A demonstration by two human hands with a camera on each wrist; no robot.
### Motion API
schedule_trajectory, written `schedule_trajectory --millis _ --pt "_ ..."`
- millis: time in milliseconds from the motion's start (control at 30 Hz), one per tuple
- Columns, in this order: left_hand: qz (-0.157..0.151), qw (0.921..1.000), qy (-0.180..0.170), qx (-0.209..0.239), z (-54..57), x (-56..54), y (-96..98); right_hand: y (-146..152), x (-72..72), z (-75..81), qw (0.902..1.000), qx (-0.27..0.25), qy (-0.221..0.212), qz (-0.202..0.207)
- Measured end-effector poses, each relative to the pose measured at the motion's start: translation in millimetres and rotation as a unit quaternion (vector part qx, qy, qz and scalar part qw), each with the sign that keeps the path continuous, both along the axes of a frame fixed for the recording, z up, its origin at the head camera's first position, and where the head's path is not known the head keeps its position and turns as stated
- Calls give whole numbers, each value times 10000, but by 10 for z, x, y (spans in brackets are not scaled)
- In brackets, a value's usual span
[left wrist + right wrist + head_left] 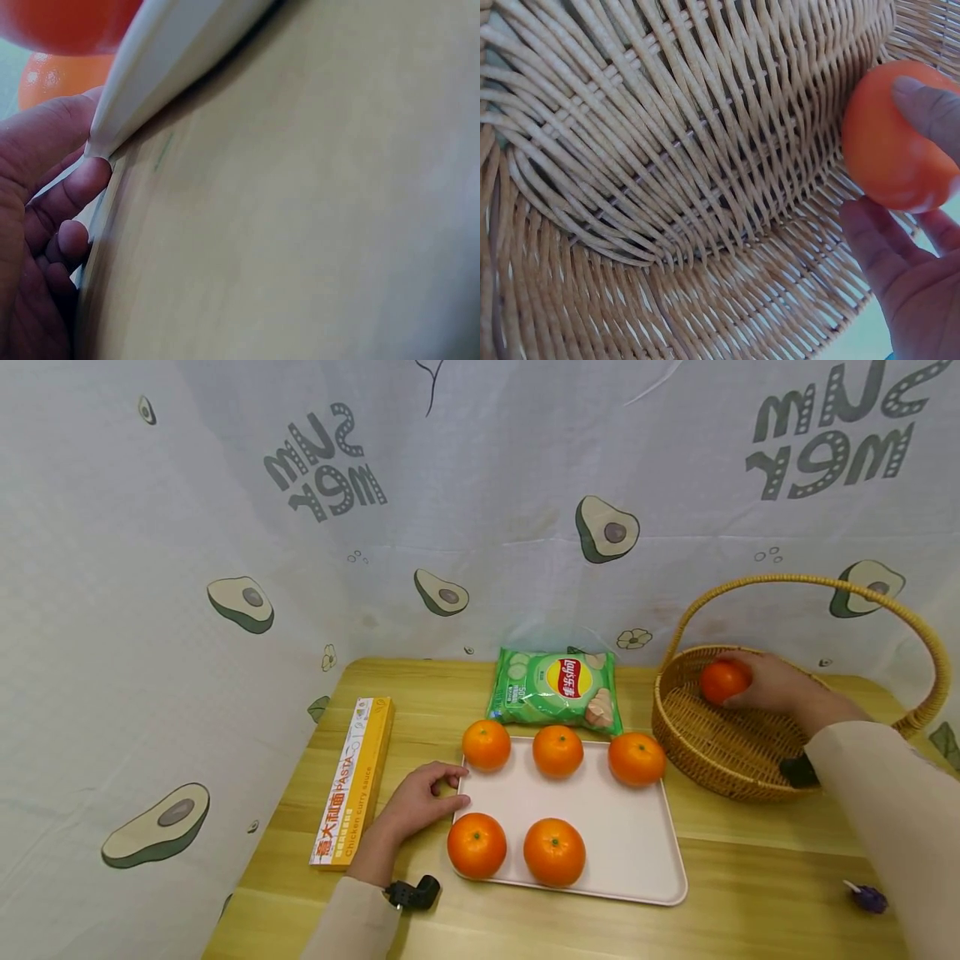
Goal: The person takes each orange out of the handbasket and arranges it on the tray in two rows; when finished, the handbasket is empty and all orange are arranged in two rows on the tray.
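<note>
Inside the wicker basket [738, 752], my right hand [776, 685] holds an orange [723, 682] near the back wall. In the right wrist view, the thumb lies over this orange [900, 142] and the fingers curl beneath it, beside the woven wall. My left hand [422, 797] pinches the left rim of a pale tray [630, 843], thumb and forefinger at its edge [112, 112]. On the tray sit several oranges [557, 752], three along the back and two along the front. The front-left orange [477, 846] is close to my left thumb.
Behind the tray lies a green bag of chips [555, 689]. A yellow and white pasta box [352, 781] lies left of my left hand. The basket's tall handle [795, 578] arches above my right hand. A small purple lollipop [868, 897] lies at the front right.
</note>
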State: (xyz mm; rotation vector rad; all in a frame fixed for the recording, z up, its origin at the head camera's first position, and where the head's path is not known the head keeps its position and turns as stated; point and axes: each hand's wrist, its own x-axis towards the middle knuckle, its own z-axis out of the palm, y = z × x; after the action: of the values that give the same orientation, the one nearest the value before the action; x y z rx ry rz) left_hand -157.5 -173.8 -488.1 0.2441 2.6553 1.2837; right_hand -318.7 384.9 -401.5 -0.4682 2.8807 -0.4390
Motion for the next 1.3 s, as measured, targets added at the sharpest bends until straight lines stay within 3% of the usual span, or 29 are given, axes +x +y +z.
schedule_trajectory --millis 500,833,1033,1300 --pt "148 9999 -67 -5 40 5 -47 -392 310 416 9998 -71 152 -58" --pt "134 9999 -53 53 30 16 -51 -734 682 714 9992 -269 198 -212" --pt "121 9999 -93 39 16 22 -32 -886 934 779 9975 -557 445 -23" --pt "46 10000 -18 48 22 19 9 -1039 1271 746 9944 -799 677 97"
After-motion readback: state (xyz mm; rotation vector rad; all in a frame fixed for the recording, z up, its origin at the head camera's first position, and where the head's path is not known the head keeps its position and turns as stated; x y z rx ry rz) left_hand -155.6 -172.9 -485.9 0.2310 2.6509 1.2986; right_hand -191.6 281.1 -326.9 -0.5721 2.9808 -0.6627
